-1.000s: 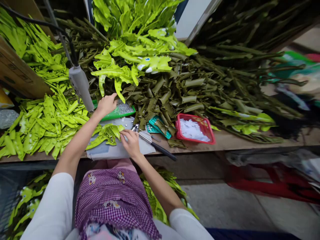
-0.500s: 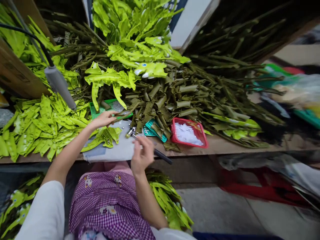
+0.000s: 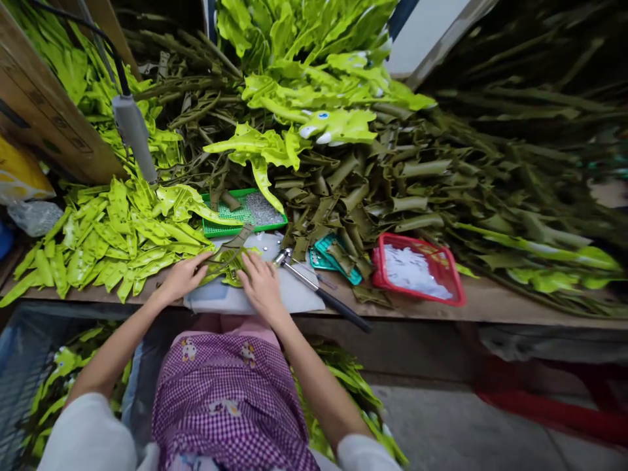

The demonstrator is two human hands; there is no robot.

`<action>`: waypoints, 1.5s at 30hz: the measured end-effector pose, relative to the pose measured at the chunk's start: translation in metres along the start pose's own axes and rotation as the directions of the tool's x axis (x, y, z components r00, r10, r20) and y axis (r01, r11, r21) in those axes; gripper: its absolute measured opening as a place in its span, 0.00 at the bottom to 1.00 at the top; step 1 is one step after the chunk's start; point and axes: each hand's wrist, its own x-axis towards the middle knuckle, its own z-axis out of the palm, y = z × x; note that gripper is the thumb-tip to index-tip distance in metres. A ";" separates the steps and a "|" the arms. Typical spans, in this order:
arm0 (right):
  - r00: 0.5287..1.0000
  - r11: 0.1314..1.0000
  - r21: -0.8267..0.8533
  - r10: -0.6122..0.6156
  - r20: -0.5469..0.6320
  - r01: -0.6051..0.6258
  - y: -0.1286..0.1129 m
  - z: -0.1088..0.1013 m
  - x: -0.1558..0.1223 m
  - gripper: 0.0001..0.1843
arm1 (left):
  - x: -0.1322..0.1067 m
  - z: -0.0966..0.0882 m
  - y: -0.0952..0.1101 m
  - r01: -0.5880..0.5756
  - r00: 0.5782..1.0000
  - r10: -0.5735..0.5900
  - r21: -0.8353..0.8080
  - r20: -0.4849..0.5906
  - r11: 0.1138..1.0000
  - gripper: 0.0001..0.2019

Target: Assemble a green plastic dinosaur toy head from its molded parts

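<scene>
My left hand [image 3: 185,278] is at the left side of a small work spot, its fingers closed on the end of a dark olive plastic strip [image 3: 238,241]. That strip lies across a lime-green plastic piece [image 3: 231,275]. On the green piece's right side rests my right hand [image 3: 262,284], fingers apart and stretched, covering part of it. A hammer [image 3: 338,304] with a black handle lies just right of that hand, its handle sticking out past the table edge. Under the work is a pale sheet [image 3: 299,294].
Behind sits a green tray [image 3: 245,226] of small metal bits. A red basket [image 3: 456,288] holds white pieces. Lime-green parts [image 3: 103,242] heap at left, olive parts [image 3: 392,170] at centre and right. A grey power screwdriver [image 3: 132,134] hangs at left.
My right hand has let go of the hammer, now lying on the table, and has moved left onto the green piece. My left hand has come from the green tray to the piece with the olive strip.
</scene>
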 end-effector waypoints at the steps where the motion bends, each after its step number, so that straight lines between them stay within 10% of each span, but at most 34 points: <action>1: 0.996 0.996 -0.071 -0.041 0.076 0.046 0.005 0.003 -0.002 0.21 | -0.003 -0.001 -0.003 -0.012 1.000 0.012 0.020 0.010 1.000 0.23; 9: 0.991 0.934 -0.332 -0.112 0.076 0.131 0.017 -0.011 -0.055 0.23 | -0.030 -0.028 -0.033 -0.218 0.967 0.173 0.247 0.189 0.944 0.22; 13: 0.981 0.930 -0.329 -0.189 -0.046 0.164 0.011 -0.008 -0.037 0.26 | -0.026 -0.043 -0.043 -0.314 0.942 0.228 0.406 0.247 0.858 0.22; 22: 0.877 0.876 -0.226 -0.339 0.340 0.426 0.039 -0.009 0.023 0.48 | -0.019 -0.066 -0.044 -0.380 0.909 0.232 0.459 0.347 0.803 0.25; 30: 0.726 0.709 -0.269 -0.480 0.493 0.652 0.037 -0.018 0.022 0.27 | -0.005 -0.079 -0.038 -0.287 0.914 0.092 0.471 0.395 0.834 0.22; 45: 0.698 0.657 -0.308 -0.484 0.529 0.689 0.034 -0.019 0.022 0.25 | 0.030 0.016 0.017 0.060 0.976 -0.103 0.221 0.191 0.974 0.26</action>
